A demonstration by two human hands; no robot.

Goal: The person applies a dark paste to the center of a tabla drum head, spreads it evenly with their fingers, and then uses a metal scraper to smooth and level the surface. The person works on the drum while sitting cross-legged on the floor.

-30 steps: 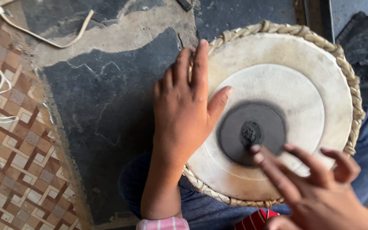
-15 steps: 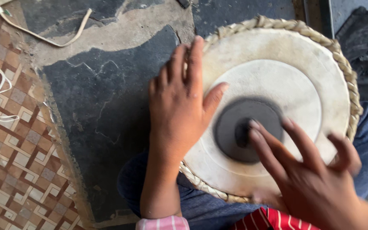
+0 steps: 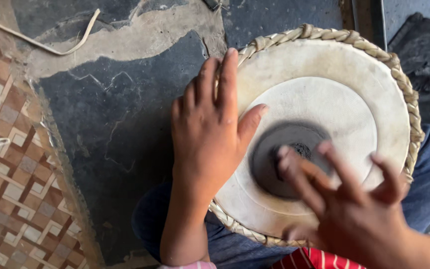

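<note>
Nearest the camera, at the lower right edge of the round drum with a pale skin head and braided straw-coloured rim (image 3: pixel 324 69), the right hand (image 3: pixel 354 209) has slid inward over the last second, its fingers spread wide and blurred, holding nothing, fingertips now on the dark circular patch (image 3: pixel 274 164) at the head's centre, so the rubbing looks under way. Farther off, the left hand (image 3: pixel 210 129) stays flat and open on the drum's left edge, steadying it on the lap above the cracked dark stone floor (image 3: pixel 115 129).
</note>
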